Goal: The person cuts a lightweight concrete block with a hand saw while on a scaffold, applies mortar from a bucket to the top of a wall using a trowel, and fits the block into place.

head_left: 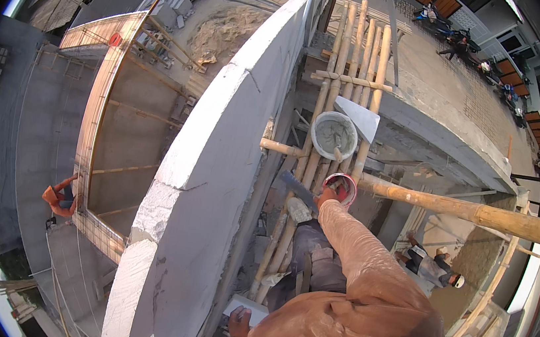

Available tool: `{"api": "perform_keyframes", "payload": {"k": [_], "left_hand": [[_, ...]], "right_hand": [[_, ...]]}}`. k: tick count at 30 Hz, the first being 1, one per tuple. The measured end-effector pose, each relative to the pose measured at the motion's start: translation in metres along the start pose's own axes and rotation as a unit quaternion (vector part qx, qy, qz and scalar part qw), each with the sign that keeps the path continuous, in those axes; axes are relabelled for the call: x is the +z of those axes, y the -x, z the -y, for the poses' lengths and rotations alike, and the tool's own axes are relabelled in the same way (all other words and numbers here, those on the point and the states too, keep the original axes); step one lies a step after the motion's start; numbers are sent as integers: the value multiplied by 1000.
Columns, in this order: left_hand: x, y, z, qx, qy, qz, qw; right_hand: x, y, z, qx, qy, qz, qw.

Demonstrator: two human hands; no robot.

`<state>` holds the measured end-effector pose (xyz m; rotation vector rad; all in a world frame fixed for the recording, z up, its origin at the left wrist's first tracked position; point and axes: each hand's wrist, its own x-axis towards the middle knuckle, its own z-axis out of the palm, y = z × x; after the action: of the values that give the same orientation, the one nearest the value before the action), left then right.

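My right hand (328,196) is closed at the left rim of a small red-rimmed bucket (350,183), its fingertips partly hidden inside. A flat grey blade (296,186) lies just left of that hand; I cannot tell whether the two touch. Beyond the small bucket stands a larger pale bucket (335,124) with grey mortar and a tool handle (337,154) in it. A cut white block (360,117) lies beside it on the bamboo poles. Low down, my left hand (239,323) has its fingers curled on the edge of another white block (255,309).
A tall white block wall (208,155) rises at my left. Bamboo poles (321,101) form the narrow scaffold under me, and a thick bamboo pole (465,211) crosses at right. Far below, one person (429,265) works at right and another (61,198) is at left by wooden formwork (102,93).
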<state>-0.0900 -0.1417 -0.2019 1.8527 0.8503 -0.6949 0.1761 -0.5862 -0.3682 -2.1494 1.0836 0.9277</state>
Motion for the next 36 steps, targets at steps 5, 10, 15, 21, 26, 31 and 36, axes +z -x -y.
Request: {"api": "perform_keyframes", "payload": {"k": [5,10,15,21,26,31,36], "left_hand": [[-2,43,18,-47,55,-100,992],[0,69,151,-200,-39,-249,947],[48,115,213,-288,275,-179,900],[135,147,350,-251,22,-109,962],[150,155,344,-225,205,-157,940],[89,135,343,-260,361,-193,874],[112,180,400,-299,463,-368,749]], "right_hand": [[59,50,11,-134,72,39,988],[99,64,24,-313,159,68,934],[89,50,38,-419,399,54,814],[180,97,102,-499,503,123,695],[223,184,121,-436,314,233,810],[271,234,151,-493,352,186,773],[312,320,74,-478,411,306,713]]}}
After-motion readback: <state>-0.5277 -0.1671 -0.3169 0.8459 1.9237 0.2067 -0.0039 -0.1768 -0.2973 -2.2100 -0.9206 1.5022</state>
